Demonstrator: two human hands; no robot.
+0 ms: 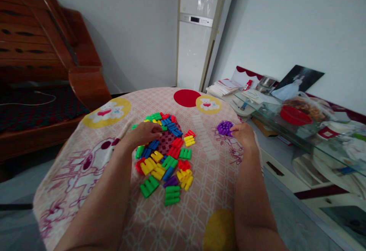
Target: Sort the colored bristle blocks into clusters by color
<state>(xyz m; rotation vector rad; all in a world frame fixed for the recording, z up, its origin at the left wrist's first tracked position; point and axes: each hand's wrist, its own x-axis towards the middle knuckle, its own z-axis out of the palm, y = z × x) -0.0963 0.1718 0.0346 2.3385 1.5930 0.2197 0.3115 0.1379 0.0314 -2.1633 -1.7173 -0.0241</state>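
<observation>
Toy building blocks shaped like joined tubes lie in a loose pile on the cloth-covered table, among them a yellow block [148, 165], a blue block [150, 150] and a green block [172, 195]. My left hand [147, 132] reaches over the far left of this pile, fingers curled together. What is between them, if anything, is hidden; a green piece shows at the fingertips. Off to the right lies a cluster of purple blocks [225, 127], gathered side by side. My right hand [242, 133] pinches its right edge with thumb and fingers.
A patterned cloth [183, 224] covers the round table. At the right stands a glass-topped cabinet [286, 129] with papers, a red bowl [296, 115] and a photo [299, 79]. A wooden sofa [85, 68] is at the left, a tall white air conditioner [194, 49] behind.
</observation>
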